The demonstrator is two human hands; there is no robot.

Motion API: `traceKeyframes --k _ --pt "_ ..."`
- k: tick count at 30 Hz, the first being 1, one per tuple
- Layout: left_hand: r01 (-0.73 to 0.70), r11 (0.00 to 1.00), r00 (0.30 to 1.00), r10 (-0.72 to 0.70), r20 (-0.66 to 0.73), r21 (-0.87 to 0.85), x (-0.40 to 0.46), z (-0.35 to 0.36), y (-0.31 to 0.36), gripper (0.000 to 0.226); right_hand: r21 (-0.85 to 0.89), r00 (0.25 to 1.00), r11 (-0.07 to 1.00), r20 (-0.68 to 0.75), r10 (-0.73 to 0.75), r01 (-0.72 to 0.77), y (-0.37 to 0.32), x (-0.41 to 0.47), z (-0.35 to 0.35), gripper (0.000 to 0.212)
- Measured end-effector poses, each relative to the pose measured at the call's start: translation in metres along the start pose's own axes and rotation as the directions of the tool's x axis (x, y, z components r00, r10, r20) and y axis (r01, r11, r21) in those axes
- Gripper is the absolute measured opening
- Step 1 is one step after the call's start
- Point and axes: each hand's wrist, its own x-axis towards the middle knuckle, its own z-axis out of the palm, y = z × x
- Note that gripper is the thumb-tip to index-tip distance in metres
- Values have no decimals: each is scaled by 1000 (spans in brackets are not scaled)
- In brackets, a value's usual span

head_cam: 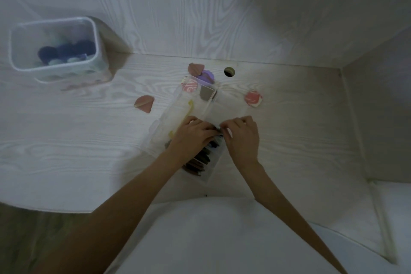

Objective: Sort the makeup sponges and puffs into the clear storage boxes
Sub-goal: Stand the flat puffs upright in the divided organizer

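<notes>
On the pale wood-grain tabletop [66, 140], at the middle of the view, lies a long clear storage box [200, 122] set at a slant, and everything else is placed here relative to it. Its near end holds a packed row of dark, flat sponges [203, 158] standing on edge; its far end holds a pink-and-white marbled puff [189, 86] and a grey square piece [208, 93]. A yellow curved strip [185, 115] runs along the left part of the box.

Both hands meet over the middle of the box. The left hand [192, 134] has its fingers curled down onto the row, and the right hand [242, 138] pinches toward the same spot; a small dark piece [219, 130] shows between the fingertips, but which grip actually holds it I cannot tell.

Loose pieces lie around the box: a pink wedge puff [144, 103] to its left, another pink wedge [196, 68] and a purple round puff [208, 76] just past its far end, and a marbled pink puff [253, 98] to its right. A round cable hole [229, 71] sits beyond the far end.

Well apart to the far left stands a taller clear tub [93, 51] with a white rim, holding dark blue round puffs [64, 51] and paler ones, blurred.
</notes>
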Motion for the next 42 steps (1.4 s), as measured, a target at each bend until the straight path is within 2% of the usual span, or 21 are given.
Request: traceKeyframes --k 5,12,14,17,19,21,26,29,34,36,38,42 --pt "3 1000 1000 -3 3 -5 0 -1 -1 22 -132 1000 991 3 -8 8 -5 8 -5 8" --pt "-34 999 999 34 -30 19 -1 3 -3 19 -149 979 982 185 -91 119 3 16 -7 12" --pt "-37 999 999 37 -37 11 -2 4 -2 19 -141 976 980 188 -113 141 5 19 -10 10" --pt "-30 1000 999 30 -42 -5 -2 4 -3 22 -91 966 972 160 -202 218 7 19 -8 19" --pt "-20 1000 999 20 -39 3 -2 4 -2 23 -77 958 964 162 -238 253 8 19 -5 13" --pt "-16 1000 999 17 -38 12 -3 3 -2 23 -97 956 964 187 -226 247 9 19 -2 7" --pt "-19 1000 999 19 -40 9 -2 4 -3 24 -147 932 956 301 -201 254 -1 29 2 18" --pt "-17 1000 998 17 -53 1 -3 3 -5 24 -109 911 946 324 -257 306 -2 37 3 21" --pt "-1 1000 1000 1 -12 10 -4 2 -5 25 -32 884 945 366 -292 325 10 30 -1 14" --pt "23 1000 999 -22 31 -20 -4 0 -5 27 41 884 953 364 -293 300 17 25 -4 9" --pt "34 998 997 -30 78 -51 -4 -1 -5 29 152 907 966 339 -251 211 23 22 -8 19" --pt "17 995 990 -3 143 -96 2 1 -2 31 323 975 946 216 -48 -25 40 29 -14 22"
